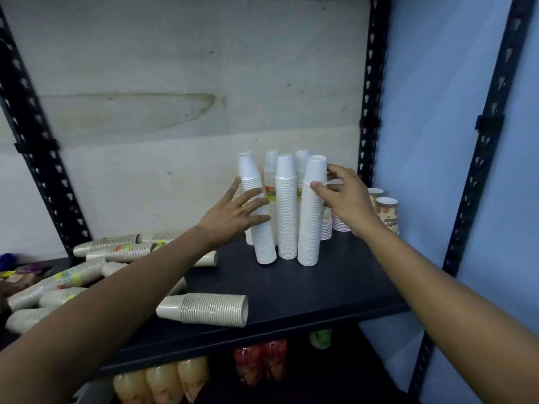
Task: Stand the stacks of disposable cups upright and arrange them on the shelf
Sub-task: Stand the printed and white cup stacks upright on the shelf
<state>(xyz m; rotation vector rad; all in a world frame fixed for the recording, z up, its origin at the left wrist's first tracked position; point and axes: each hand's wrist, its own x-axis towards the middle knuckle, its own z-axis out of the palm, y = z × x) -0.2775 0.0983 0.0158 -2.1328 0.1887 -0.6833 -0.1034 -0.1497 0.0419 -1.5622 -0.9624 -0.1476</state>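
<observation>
White cup stacks (285,211) stand upright near the shelf's (320,287) back right corner. Left hand (233,214), fingers spread, touches the leftmost stack (264,240); right hand (344,199) pinches the rightmost stack (310,228). Beige stacks (204,313) lie sideways toward its left edge.

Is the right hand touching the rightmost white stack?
Touching. The head view shows the right hand with thumb and forefinger set against the rightmost white stack near its top.

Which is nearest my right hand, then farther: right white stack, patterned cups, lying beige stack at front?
1. The right white stack, gripped by the right hand.
2. The patterned cups, just right, at the back.
3. The lying beige stack, far left, front edge.
</observation>
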